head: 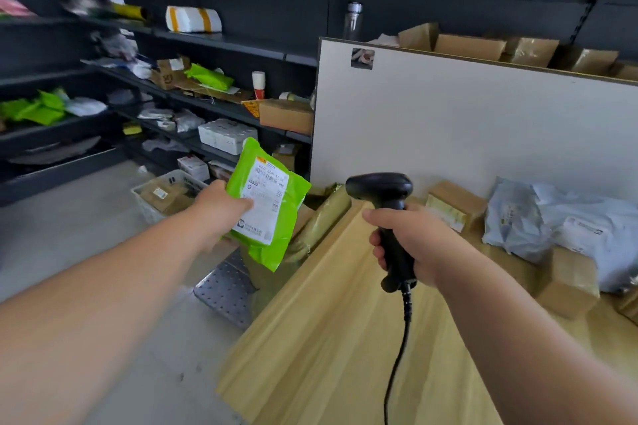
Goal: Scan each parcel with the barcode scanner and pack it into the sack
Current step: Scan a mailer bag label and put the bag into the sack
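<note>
My left hand (pixel 221 205) grips a bright green plastic parcel (pixel 267 203) by its left edge, thumb on the white shipping label, holding it up in the air left of the table. My right hand (pixel 411 240) grips the handle of a black corded barcode scanner (pixel 386 207), its head level with the parcel and just to its right. More parcels lie at the table's right end: brown cardboard boxes (pixel 455 203) and grey-white plastic mailers (pixel 559 221). No sack is plainly visible; an olive-green wrapped bundle (pixel 322 221) lies below the parcel.
The light wooden table (pixel 328 338) runs from the bottom centre to the right. A white board (pixel 466 128) stands behind it. Dark shelves (pixel 214 45) with assorted parcels fill the left and back. A white crate (pixel 165 193) and a perforated metal plate (pixel 226 290) sit on the floor.
</note>
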`<state>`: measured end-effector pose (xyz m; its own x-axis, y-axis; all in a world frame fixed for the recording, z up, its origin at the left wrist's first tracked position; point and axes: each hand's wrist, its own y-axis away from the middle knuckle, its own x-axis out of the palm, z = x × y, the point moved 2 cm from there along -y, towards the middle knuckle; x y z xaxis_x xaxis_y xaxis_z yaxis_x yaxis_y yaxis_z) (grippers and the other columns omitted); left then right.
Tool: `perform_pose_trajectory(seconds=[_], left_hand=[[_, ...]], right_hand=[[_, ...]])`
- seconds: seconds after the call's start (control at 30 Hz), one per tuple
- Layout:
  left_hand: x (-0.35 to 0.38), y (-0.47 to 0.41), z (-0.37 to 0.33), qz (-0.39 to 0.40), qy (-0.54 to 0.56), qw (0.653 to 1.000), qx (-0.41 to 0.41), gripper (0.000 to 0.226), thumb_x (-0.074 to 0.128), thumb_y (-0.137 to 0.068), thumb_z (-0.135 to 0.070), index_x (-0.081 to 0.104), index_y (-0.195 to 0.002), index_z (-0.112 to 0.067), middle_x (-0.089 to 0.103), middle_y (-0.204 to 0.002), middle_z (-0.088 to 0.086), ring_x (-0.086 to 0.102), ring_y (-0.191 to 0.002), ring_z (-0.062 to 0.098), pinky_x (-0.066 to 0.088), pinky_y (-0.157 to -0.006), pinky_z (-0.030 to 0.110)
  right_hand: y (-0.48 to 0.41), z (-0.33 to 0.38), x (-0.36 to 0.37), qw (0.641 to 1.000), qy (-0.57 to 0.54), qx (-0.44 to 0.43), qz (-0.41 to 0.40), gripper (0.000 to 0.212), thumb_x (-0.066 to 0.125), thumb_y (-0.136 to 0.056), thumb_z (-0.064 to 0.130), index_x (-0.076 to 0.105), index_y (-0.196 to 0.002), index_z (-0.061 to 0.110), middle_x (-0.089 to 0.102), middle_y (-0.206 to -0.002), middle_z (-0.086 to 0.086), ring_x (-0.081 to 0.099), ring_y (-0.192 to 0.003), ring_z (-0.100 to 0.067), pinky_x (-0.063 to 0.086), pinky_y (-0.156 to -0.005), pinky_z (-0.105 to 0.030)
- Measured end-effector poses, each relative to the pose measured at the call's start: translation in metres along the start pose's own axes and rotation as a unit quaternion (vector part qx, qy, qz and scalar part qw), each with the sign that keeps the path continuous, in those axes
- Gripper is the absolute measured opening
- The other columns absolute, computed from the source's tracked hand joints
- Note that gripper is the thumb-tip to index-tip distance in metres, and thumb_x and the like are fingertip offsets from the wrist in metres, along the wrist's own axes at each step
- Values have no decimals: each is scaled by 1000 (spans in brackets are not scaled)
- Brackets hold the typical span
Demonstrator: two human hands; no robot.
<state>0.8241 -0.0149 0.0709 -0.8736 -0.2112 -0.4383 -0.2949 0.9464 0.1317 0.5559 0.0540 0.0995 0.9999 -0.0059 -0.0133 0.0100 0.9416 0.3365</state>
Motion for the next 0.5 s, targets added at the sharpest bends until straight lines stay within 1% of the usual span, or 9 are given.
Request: perform_pose_trajectory(seconds=[0.07, 0.13, 0.23, 0.37, 0.5], left_hand=[[-4, -22, 1, -26, -31, 999, 18, 23, 64, -89, -16, 50, -107, -10, 61, -107, 12, 58, -91, 29, 50, -75, 38], [-6, -44, 1, -46, -69, 996, 41, 21, 63, -90, -16, 49, -105, -10, 59, -107, 13, 55, -91, 27, 44, -75, 35], [-3, -80, 5, -50, -111, 991, 64, 24, 64, -89, -18, 53, -108, -9, 62, -109, 12, 58, -95, 29, 46, -78, 36], [4, -147, 9, -34, -183, 977, 105, 27, 63, -88, -19, 55, -113, -13, 65, -113, 11, 60, -103, 31, 46, -82, 36], [14, -227, 15, 13, -217, 961, 171, 32, 61, -90, -19, 52, -121, -16, 63, -117, 9, 57, -108, 32, 42, -83, 35]], right_hand=[[-19, 1, 7, 1000, 2, 3, 3, 22, 68, -92, 19, 55, -105, 7, 57, -62, -7, 51, -49, -19, 46, -50, -30], [-37, 1, 14, 1000, 5, 9, 1, 23, 69, -92, 20, 55, -105, 7, 57, -64, -7, 52, -50, -19, 47, -50, -30], [-62, -1, 22, 1000, 15, 22, -11, 24, 70, -91, 21, 55, -105, 8, 58, -67, -8, 53, -52, -19, 48, -52, -30], [-109, -2, 45, 998, 12, 43, -45, 22, 70, -90, 19, 55, -102, 8, 58, -65, -8, 52, -51, -19, 47, -52, -31], [-166, 2, 86, 994, 0, 50, -100, 18, 68, -92, 17, 54, -98, 6, 55, -62, -8, 50, -50, -19, 44, -52, -32]])
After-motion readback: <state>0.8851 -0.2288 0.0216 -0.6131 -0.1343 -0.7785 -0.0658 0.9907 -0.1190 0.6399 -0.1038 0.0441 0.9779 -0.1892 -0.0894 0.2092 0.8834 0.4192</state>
